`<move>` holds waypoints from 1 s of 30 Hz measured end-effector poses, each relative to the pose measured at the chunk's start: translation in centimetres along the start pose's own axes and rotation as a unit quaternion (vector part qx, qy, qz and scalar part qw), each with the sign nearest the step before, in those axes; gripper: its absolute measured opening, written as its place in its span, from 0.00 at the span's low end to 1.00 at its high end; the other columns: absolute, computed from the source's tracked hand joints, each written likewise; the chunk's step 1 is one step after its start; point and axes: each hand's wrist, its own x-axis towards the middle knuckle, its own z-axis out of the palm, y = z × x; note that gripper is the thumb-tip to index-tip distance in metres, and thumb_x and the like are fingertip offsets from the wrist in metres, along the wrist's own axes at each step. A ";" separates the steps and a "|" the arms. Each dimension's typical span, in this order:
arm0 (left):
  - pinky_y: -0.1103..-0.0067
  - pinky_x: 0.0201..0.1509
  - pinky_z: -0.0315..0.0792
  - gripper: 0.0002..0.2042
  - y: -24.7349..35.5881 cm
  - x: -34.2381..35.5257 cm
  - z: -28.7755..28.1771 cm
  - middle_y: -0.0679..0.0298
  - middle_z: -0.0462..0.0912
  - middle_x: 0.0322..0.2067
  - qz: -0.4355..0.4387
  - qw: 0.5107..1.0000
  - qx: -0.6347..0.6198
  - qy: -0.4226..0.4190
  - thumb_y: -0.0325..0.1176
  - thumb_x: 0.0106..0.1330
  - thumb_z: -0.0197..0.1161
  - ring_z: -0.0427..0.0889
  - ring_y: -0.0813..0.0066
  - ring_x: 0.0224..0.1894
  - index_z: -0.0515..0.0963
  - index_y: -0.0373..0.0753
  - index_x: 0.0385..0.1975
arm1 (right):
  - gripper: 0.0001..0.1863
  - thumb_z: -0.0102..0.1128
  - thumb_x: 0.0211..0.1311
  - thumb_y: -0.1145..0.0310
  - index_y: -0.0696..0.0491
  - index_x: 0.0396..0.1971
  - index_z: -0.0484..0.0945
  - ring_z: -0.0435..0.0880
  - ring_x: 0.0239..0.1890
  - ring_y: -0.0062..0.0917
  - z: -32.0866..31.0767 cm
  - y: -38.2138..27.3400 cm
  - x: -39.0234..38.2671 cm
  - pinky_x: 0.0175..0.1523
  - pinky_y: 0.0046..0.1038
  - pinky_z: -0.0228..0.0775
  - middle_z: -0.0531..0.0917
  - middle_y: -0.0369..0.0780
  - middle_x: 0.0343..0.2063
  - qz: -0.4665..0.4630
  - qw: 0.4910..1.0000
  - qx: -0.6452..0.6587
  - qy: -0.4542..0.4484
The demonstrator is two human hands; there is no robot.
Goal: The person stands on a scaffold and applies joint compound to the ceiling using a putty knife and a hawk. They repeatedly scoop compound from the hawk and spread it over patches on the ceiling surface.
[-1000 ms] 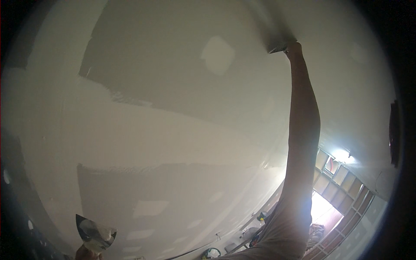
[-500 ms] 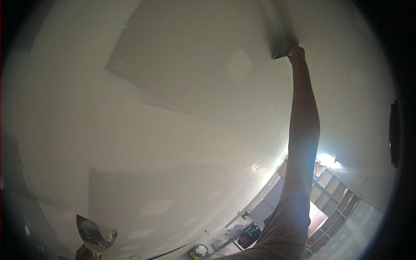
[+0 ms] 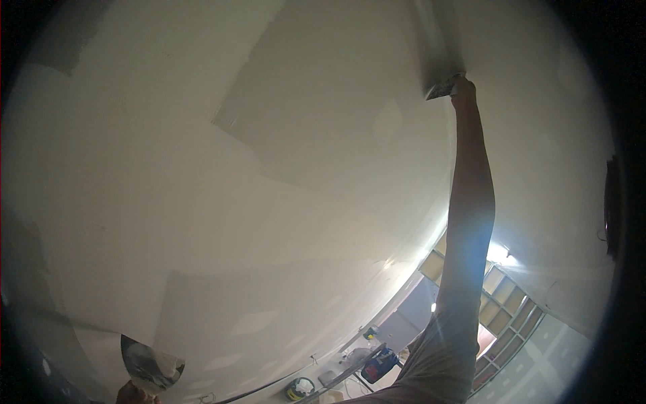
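My right arm reaches far up, and my right hand [image 3: 464, 93] is closed on a wide drywall knife [image 3: 439, 89]. Its blade lies against the pale plasterboard surface [image 3: 316, 222] near a corner, over a darker, damp-looking strip [image 3: 437, 40]. Low at the left edge, my left hand [image 3: 136, 395] grips a second knife, a broad putty knife [image 3: 151, 363] with its blade pointing up and pale compound smeared on it. That hand's lower part is cut off by the picture's edge. Darker grey patches [image 3: 330, 101] of coating cover parts of the surface.
Down below are a bucket [image 3: 299, 388] with whitish stuff in it, a dark blue container [image 3: 380, 365] and a bench-like plank [image 3: 353, 370]. A bright lamp [image 3: 499, 254] shines beside open wall framing [image 3: 511, 303] at the lower right.
The view has turned a little, so the upper grey patch sits farther right. My right hand and its knife show slightly lower in the picture. My left hand keeps its hold on the putty knife.
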 end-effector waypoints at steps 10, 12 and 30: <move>0.82 0.08 0.46 0.17 1.1 -1.5 0.9 0.75 0.60 0.13 0.023 0.999 0.033 -0.023 0.51 0.73 0.62 0.54 0.85 0.08 0.74 0.41 0.38 | 0.23 0.56 0.71 0.64 0.68 0.55 0.71 0.80 0.43 0.36 5.3 -3.2 -2.0 0.40 0.31 0.70 0.78 0.52 0.47 -0.010 0.998 0.062 -0.019; 0.83 0.08 0.46 0.18 1.3 -1.9 1.6 0.75 0.61 0.13 0.030 0.999 0.031 -0.011 0.51 0.73 0.62 0.54 0.85 0.08 0.74 0.41 0.39 | 0.23 0.58 0.71 0.64 0.66 0.56 0.71 0.81 0.44 0.35 5.4 -2.1 -0.7 0.43 0.28 0.71 0.79 0.50 0.49 -0.003 0.997 0.080 -0.021; 0.80 0.07 0.51 0.21 2.7 -0.9 1.9 0.73 0.61 0.11 0.018 0.996 0.067 -0.061 0.55 0.73 0.59 0.56 0.82 0.06 0.73 0.41 0.38 | 0.24 0.60 0.63 0.68 0.66 0.56 0.74 0.82 0.50 0.39 -4.1 -2.9 14.7 0.51 0.38 0.76 0.80 0.50 0.50 -0.323 0.881 -0.342 -0.055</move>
